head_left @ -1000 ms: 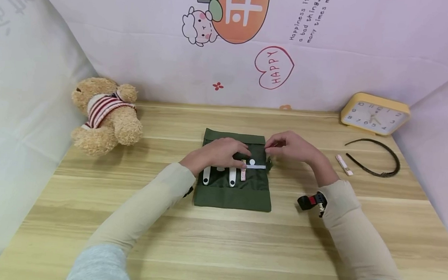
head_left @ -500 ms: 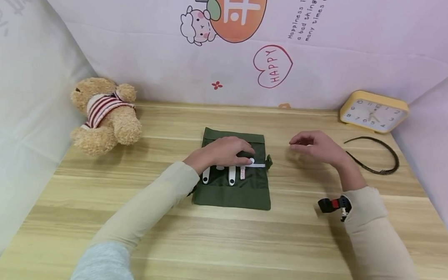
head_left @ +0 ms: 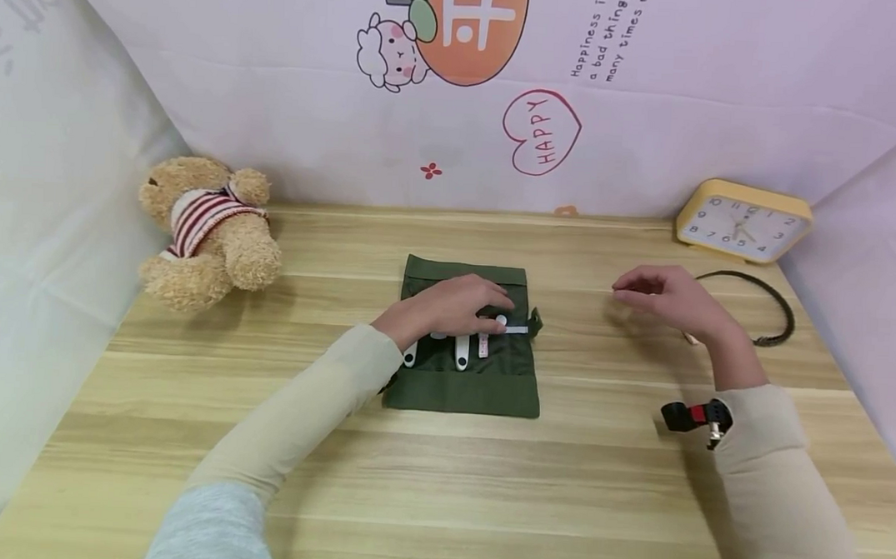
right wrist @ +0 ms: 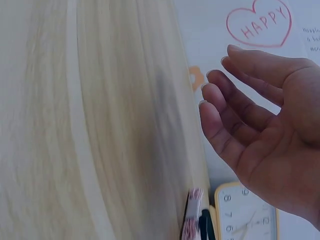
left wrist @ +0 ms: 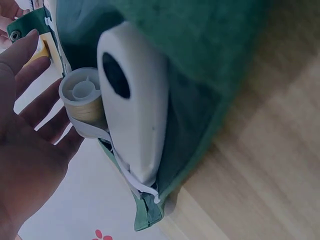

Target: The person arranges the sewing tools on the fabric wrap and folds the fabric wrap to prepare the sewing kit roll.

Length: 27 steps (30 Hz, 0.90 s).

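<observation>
A dark green fabric pouch (head_left: 461, 393) lies unfolded on the table. My left hand (head_left: 458, 303) is spread over its middle, fingers slightly bent, thumb close to a small round white piece (head_left: 501, 322). Under it a white elastic band (head_left: 517, 330) runs across the pouch. White slim pieces with dark dots (head_left: 461, 353) and a small pink-patterned piece (head_left: 483, 346) sit in the pouch. In the left wrist view, a thread spool (left wrist: 87, 110) and a white piece with a dark oval (left wrist: 145, 115) stand in the band beside the fingers. My right hand (head_left: 680, 302) hovers right of the pouch, loosely curved and holding nothing.
A black headband (head_left: 781, 302) lies at the right, partly behind my right hand. A pink-and-white hair clip (right wrist: 192, 215) lies near it. A yellow clock (head_left: 743, 221) stands at the back right. A teddy bear (head_left: 210, 232) sits at the back left against the cloth wall.
My right hand has left the pouch's right edge and moved right, toward the headband and hair clip. The left hand stays over the pouch, shifted slightly right.
</observation>
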Tool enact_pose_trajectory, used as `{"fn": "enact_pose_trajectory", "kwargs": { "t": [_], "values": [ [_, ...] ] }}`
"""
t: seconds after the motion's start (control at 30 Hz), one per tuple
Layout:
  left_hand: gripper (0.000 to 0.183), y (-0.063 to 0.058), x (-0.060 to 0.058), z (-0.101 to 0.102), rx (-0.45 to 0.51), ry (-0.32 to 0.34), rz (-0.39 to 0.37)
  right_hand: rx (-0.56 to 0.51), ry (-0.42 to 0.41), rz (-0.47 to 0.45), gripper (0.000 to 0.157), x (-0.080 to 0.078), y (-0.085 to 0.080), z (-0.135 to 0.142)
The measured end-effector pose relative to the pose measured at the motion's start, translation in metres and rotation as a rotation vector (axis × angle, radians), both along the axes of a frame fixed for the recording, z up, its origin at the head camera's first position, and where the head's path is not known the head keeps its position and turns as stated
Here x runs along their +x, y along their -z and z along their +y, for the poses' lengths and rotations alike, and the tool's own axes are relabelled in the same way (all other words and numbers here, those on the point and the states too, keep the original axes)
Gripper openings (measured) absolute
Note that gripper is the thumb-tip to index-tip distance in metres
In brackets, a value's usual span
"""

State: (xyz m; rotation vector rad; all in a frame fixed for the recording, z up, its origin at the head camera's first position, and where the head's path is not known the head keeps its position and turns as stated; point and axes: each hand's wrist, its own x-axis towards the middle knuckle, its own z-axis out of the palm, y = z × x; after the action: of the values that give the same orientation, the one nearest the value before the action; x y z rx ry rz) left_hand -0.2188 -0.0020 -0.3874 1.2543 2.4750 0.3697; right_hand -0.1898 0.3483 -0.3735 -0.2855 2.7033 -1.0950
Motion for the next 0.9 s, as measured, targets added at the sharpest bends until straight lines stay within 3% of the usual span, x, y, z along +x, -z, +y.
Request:
{"fn": "enact_pose_trajectory", "kwargs": {
  "t": [0.47,0.9],
  "values": [
    [0.056,0.003,0.002,-0.005,-0.057,0.014,-0.080,0.061,0.116,0.019,0.045,0.009,0.002,0.039],
    [0.055,0.005,0.004,-0.004,-0.069,0.028,-0.068,0.177,0.172,-0.025,0.058,0.010,0.006,0.065]
  ]
}}
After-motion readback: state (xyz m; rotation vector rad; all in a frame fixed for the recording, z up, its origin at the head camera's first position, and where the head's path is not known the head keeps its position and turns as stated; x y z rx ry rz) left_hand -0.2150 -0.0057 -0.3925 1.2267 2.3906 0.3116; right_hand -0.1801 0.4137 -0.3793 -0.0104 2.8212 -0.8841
